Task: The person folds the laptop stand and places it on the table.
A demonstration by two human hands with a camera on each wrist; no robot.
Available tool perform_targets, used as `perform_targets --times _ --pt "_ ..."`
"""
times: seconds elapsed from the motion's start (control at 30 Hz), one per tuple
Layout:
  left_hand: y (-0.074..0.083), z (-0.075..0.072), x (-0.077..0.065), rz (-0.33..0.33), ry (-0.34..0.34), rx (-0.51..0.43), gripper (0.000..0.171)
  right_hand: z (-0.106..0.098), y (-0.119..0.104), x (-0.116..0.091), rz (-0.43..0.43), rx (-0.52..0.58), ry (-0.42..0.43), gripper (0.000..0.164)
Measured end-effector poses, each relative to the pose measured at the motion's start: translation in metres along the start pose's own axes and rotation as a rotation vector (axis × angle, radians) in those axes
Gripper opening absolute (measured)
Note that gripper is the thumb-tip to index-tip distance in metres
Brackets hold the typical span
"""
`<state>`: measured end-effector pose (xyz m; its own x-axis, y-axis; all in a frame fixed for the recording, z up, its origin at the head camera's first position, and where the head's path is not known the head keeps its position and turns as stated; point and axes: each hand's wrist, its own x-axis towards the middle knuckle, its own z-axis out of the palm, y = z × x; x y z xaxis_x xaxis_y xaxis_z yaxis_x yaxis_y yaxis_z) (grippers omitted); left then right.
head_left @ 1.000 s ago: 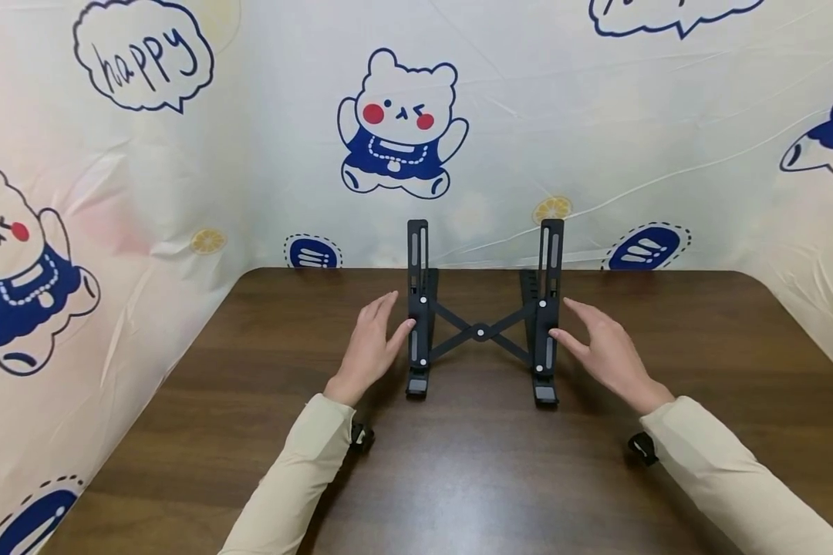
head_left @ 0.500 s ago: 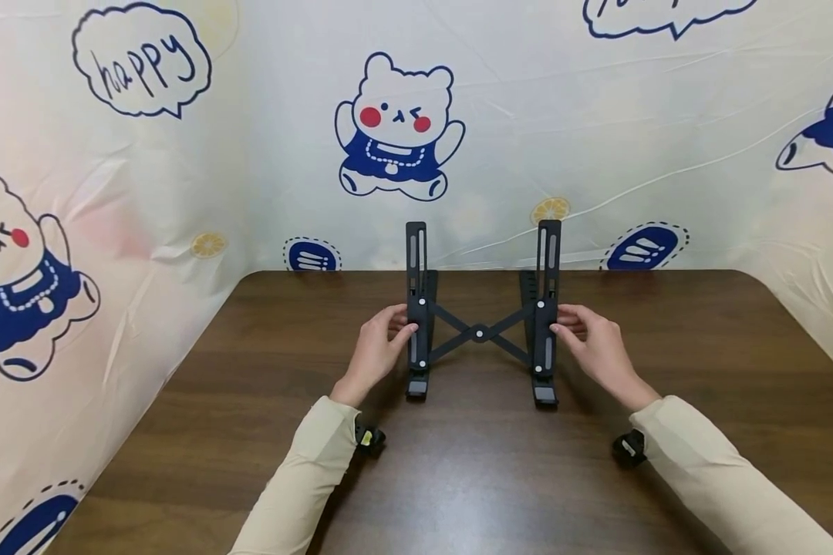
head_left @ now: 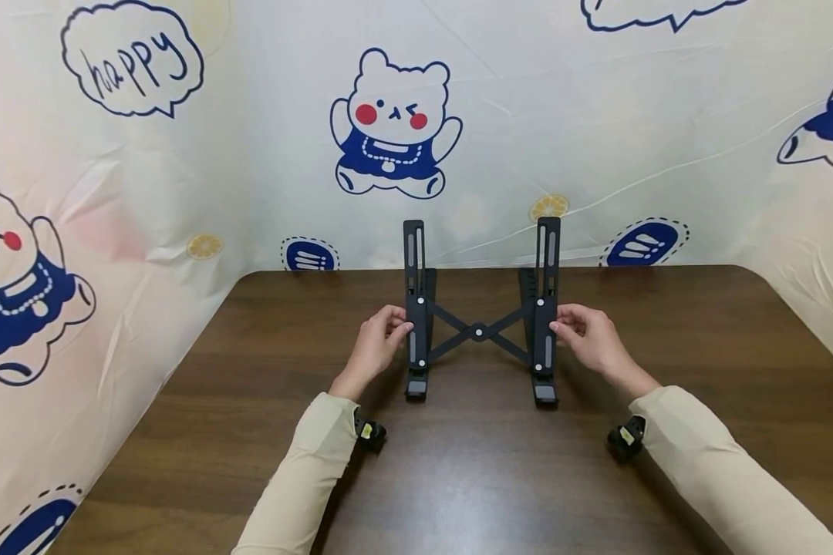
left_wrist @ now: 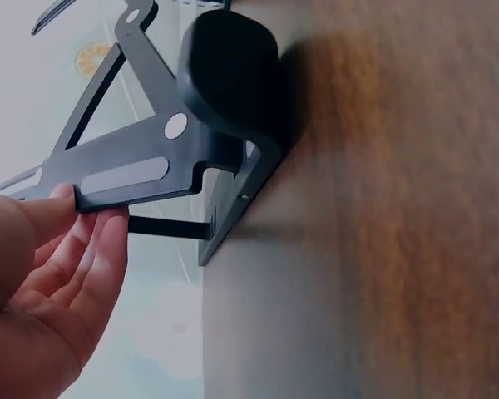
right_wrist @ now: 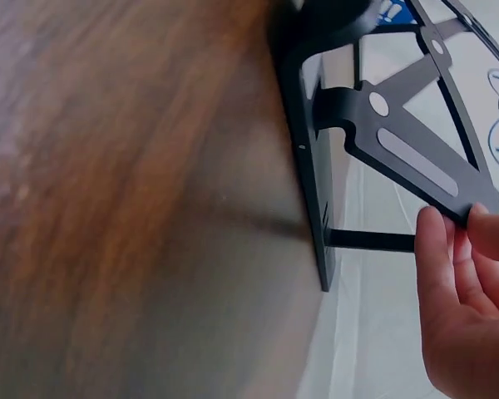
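A black folding laptop stand stands unfolded on the wooden table, its two slotted side arms raised and joined by an X-shaped brace. My left hand pinches the outer edge of the left arm, thumb on top and fingers beneath, as the left wrist view shows with the stand close up. On the opposite side my right hand pinches the right arm's edge the same way. The right wrist view shows that hand at the arm's lower edge, below a grey pad strip.
The brown wooden table has its back edge just behind the stand. A printed cloth with cartoon bears hangs behind and along the sides. Black wrist cameras sit under both sleeves.
Both hands, straighter-fingered and beside the arms a second ago, have closed in and now pinch the arms' outer edges. The stand keeps its place and shape.
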<state>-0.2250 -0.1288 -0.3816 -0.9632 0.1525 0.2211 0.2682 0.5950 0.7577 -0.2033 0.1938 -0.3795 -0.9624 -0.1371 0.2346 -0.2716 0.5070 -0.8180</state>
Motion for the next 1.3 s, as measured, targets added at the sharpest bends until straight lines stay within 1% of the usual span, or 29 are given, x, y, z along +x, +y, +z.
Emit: perform_targets --times 0.13,0.3,0.37,0.47,0.57,0.67,0.8,0.87,1.0,1.07,1.2,1.3 --pt "-0.001 -0.002 0.002 -0.033 -0.040 -0.055 0.016 -0.004 0.000 0.003 0.070 0.085 -0.084 0.022" --pt "-0.003 -0.003 0.004 -0.073 -0.082 -0.154 0.016 -0.009 0.001 0.007 0.171 0.168 -0.174 0.025" --pt "-0.004 -0.003 0.004 -0.068 -0.096 -0.184 0.017 -0.011 0.001 0.009 0.202 0.203 -0.202 0.027" --pt "-0.004 -0.003 0.005 -0.060 -0.108 -0.194 0.018 -0.013 0.002 0.011 0.225 0.238 -0.233 0.028" --pt "-0.004 -0.003 0.005 -0.060 -0.112 -0.193 0.017 -0.014 0.003 0.013 0.231 0.249 -0.251 0.028" --pt "-0.004 -0.001 0.005 -0.051 -0.120 -0.199 0.017 -0.013 0.004 0.013 0.220 0.249 -0.260 0.028" --pt "0.000 0.000 0.003 -0.041 -0.155 -0.217 0.016 -0.011 0.005 0.013 0.200 0.244 -0.253 0.028" --pt "0.006 -0.001 0.002 -0.037 -0.173 -0.228 0.016 -0.010 0.005 0.013 0.195 0.246 -0.247 0.028" --pt "0.022 -0.005 -0.004 -0.023 -0.194 -0.236 0.014 -0.007 0.003 0.013 0.178 0.254 -0.244 0.028" --pt "0.026 -0.004 -0.005 -0.029 -0.200 -0.243 0.013 -0.005 0.002 0.013 0.178 0.261 -0.249 0.027" --pt "0.016 0.003 0.000 -0.032 -0.207 -0.251 0.013 -0.002 0.000 0.014 0.185 0.255 -0.265 0.026" --pt "0.009 0.008 0.003 -0.019 -0.208 -0.252 0.013 0.000 -0.002 0.015 0.183 0.246 -0.277 0.026"
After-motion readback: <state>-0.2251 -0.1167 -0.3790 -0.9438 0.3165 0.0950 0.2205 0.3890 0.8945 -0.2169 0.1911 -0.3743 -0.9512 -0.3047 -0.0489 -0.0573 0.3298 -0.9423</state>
